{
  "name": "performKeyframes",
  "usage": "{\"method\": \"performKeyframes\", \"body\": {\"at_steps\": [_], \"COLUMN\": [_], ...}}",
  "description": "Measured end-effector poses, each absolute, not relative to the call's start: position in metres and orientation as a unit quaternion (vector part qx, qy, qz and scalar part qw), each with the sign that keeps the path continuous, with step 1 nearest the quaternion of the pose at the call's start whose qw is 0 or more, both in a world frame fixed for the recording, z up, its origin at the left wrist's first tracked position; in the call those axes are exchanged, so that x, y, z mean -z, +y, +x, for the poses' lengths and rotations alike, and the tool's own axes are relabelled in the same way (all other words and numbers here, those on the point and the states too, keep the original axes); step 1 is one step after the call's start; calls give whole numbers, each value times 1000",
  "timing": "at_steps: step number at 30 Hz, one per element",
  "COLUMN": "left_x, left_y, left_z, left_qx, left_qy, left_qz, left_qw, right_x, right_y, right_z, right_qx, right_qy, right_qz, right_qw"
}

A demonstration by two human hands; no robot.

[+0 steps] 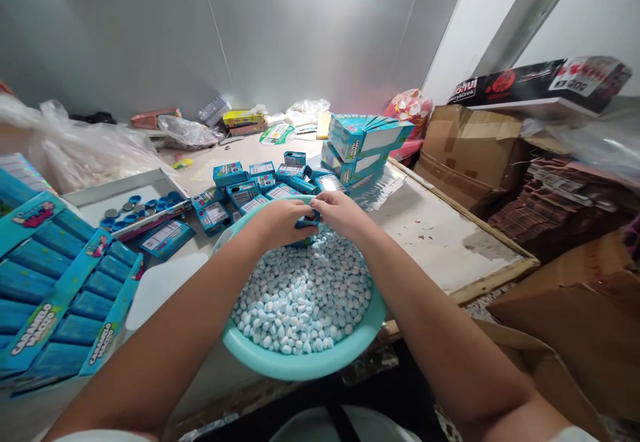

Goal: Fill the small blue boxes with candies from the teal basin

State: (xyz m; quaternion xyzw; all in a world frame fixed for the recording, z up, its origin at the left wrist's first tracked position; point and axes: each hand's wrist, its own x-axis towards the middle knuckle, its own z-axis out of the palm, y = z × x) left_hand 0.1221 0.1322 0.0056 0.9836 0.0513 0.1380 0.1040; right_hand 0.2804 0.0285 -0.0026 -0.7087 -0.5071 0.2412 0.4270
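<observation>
Over the near half of the table stands a turquoise basin [305, 365] filled with small white and pale-blue candies [300, 295]. Above its far side, my left hand [284, 223] is closed around a small blue candy box [306, 222], mostly hidden by the fingers. My right hand [343, 214] meets it from the right, thumb and fingers pinched at the box's upper end; whatever is between those fingertips is hidden. Behind the basin lie several similar blue boxes [243, 194], some with a dark round hole showing.
Display cartons of blue boxes [37, 282] stand at the left, beside a shallow tray [165, 182] with blue round caps. Stacked blue cartons [357, 142] stand behind right. Plastic bags [75, 142] lie far left. Cardboard boxes [465, 149] crowd the right, beyond the table's wooden edge [500, 275].
</observation>
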Motion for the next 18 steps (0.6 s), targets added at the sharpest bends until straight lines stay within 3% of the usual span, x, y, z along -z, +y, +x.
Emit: {"method": "performKeyframes", "body": {"at_steps": [4, 10, 14, 18], "left_x": [-8, -44, -77, -77], "left_y": [129, 117, 109, 112], "left_z": [119, 68, -17, -90], "left_qx": [-153, -290, -308, -249], "left_qy": [107, 255, 431, 559], "left_qz": [979, 922, 848, 790], "left_qw": [78, 1, -19, 49], "right_x": [3, 9, 4, -5], "right_y": [32, 34, 21, 9], "right_z": [281, 284, 267, 246], "right_qx": [-244, -258, -287, -313], "right_qy": [-506, -512, -579, -700], "right_qz": [-712, -725, -706, -631], "right_qw": [421, 381, 290, 115]}}
